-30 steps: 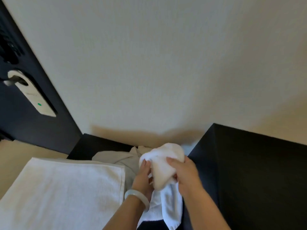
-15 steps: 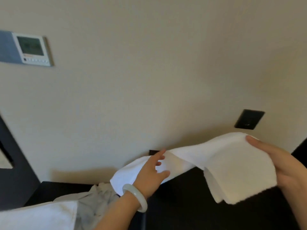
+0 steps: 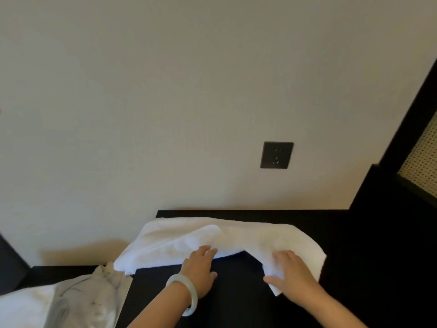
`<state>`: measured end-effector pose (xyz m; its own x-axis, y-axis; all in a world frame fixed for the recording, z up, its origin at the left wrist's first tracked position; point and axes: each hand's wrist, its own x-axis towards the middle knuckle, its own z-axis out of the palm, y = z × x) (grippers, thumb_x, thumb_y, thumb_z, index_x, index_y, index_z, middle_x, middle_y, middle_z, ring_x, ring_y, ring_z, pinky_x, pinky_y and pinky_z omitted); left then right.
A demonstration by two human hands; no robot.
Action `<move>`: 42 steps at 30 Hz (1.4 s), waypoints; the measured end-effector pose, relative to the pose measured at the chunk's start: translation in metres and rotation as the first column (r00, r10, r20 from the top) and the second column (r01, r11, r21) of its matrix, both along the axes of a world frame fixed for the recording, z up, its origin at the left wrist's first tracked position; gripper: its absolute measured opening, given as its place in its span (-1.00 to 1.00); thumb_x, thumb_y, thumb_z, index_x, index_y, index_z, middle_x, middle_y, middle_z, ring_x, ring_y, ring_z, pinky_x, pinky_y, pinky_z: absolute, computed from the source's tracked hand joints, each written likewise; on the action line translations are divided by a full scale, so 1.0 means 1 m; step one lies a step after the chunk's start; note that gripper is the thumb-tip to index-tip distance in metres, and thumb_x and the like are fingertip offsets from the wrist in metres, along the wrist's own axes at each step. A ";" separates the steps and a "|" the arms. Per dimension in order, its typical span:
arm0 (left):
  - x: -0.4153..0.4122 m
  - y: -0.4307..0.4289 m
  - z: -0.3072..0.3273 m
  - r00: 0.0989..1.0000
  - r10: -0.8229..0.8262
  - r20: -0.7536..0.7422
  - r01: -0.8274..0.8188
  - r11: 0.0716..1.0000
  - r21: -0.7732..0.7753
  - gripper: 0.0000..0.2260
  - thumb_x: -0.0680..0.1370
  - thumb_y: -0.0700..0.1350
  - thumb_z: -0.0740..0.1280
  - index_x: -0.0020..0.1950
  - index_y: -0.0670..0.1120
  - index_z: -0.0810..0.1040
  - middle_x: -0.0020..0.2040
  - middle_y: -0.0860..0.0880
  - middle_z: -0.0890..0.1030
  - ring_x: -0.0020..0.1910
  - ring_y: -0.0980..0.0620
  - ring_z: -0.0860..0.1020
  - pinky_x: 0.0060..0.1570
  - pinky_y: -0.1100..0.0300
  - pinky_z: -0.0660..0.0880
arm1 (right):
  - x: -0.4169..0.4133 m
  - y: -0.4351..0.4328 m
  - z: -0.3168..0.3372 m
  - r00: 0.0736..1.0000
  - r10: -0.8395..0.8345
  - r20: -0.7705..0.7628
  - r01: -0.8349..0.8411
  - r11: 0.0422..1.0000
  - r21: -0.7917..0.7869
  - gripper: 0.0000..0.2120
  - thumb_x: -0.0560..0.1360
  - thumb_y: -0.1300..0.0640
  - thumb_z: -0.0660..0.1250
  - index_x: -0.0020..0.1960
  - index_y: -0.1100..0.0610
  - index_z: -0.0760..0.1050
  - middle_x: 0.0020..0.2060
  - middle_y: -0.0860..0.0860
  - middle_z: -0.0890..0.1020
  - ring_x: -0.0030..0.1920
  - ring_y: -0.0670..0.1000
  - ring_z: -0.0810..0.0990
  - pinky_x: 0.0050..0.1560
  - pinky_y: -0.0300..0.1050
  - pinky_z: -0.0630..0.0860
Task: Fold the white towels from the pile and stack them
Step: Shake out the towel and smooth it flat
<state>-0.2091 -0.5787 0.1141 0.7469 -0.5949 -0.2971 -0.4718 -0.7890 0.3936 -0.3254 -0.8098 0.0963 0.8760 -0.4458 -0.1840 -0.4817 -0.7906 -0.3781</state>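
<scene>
White towel [image 3: 236,237] lies spread lengthwise along the far side of the dark table [image 3: 236,297], close to the table's back edge. Its left end hangs just past the table's left edge, and part of it is doubled over in a loose fold near the middle.

The left hand [image 3: 199,271], a pale bangle [image 3: 186,295] on its wrist, lies palm down on the table, straight fingers touching the towel's near edge. The right hand [image 3: 293,276] is toward the table's right side, apart from the left; its fingers curl over the towel's near right corner, and the thumb pinches it, a tip of cloth poking out beneath.

Off the table's left edge, lower down, sits a crumpled greyish pile of towels [image 3: 94,301], with a flat white towel [image 3: 21,308] beside it. Behind the table rises a cream wall [image 3: 165,91] with a dark socket [image 3: 276,155]. At the table's right end stands a dark frame with a woven panel [image 3: 423,162].
</scene>
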 end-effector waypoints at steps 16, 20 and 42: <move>0.065 -0.012 0.027 0.965 0.112 0.236 -0.155 0.973 0.174 -0.78 0.63 -0.05 0.26 0.25 -0.03 0.53 0.16 -0.03 0.56 0.11 -0.04 0.56 0.21 0.17 0.47 | 0.031 -0.084 0.037 0.959 -0.215 0.185 0.237 0.966 -0.103 -0.68 0.63 -0.15 0.15 -0.08 0.00 0.58 -0.28 -0.14 0.54 -0.29 -0.12 0.52 -0.28 -0.17 0.44; 0.059 -0.009 0.028 0.996 0.086 -0.032 -0.081 0.988 0.128 -0.54 0.53 0.19 0.36 0.38 0.07 0.44 0.30 0.05 0.51 0.26 -0.01 0.49 0.27 0.14 0.36 | 0.059 -0.099 0.073 0.872 -0.343 0.350 0.233 0.918 0.321 -0.63 0.59 -0.01 0.33 -0.25 0.24 0.60 -0.31 0.16 0.66 -0.21 0.18 0.63 -0.24 -0.07 0.41; 0.029 -0.083 0.037 0.938 0.343 -0.053 -0.328 0.828 -0.455 -0.60 0.56 -0.14 0.37 0.37 -0.12 0.40 0.25 -0.06 0.42 0.16 -0.03 0.48 0.19 0.16 0.44 | 0.047 -0.037 0.059 0.851 -0.287 0.440 0.175 0.944 0.278 -0.94 0.55 0.10 0.36 -0.05 -0.01 0.47 -0.08 -0.08 0.54 -0.11 -0.10 0.53 -0.20 -0.23 0.45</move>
